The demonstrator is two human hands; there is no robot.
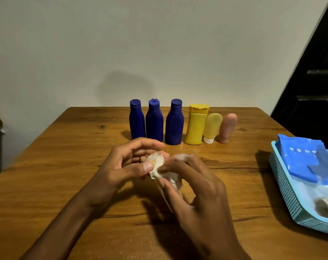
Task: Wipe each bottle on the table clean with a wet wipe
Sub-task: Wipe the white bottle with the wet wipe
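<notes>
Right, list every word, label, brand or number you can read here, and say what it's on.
None can be read.
Blue plastic wipe packet in the light blue mesh basket: a row of white dots, no legible text.
Yellow plastic bottle: dark marks on its cap, too blurred to read.

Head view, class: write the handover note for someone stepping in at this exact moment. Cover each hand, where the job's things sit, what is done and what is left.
Left hand and right hand both grip a crumpled white wet wipe above the table, and may enclose something small.
Six bottles stand in a row at the back: three blue bottles, a yellow bottle, a pale yellow tube, a pink tube. None is in hand.
The blue wipe pack lies in the basket on the right.
Which bottles are already wiped cannot be told; check each.
</notes>
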